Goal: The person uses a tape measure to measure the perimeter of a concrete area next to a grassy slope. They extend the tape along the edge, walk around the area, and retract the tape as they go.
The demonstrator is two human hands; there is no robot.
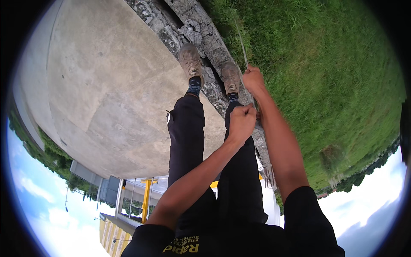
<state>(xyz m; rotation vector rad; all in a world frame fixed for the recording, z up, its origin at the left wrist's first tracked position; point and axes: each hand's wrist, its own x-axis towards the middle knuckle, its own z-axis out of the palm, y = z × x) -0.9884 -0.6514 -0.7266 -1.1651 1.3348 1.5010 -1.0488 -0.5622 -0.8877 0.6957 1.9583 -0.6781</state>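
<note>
**Right hand grasping a slender pale line along a grassy concrete edge**

Outdoors, beneath a blue sky with white cloud, the person is standing on a strip of broken concrete. The strip is running between two surfaces: on the left, a broad, weathered slab of grey-tan concrete; on the right, a field of green grass. A dark gap is splitting the strip lengthwise near the feet. Trees are lining the left rim of the view, and one yellow post is standing toward the lower edge, beside the dark trousers.

By count, two brown shoes are resting on the strip, with two dark patterned socks showing above them. One pale line is extending away from the right hand, over the grass just beside the strip; whether it is a cord or a thin rod cannot be told. Of the two hands, the right is closing firmly about this line. The left hand, nearer the body and above the right trouser leg, is curling its fingers into a fist; whether it is also gripping the line cannot be told.
</note>
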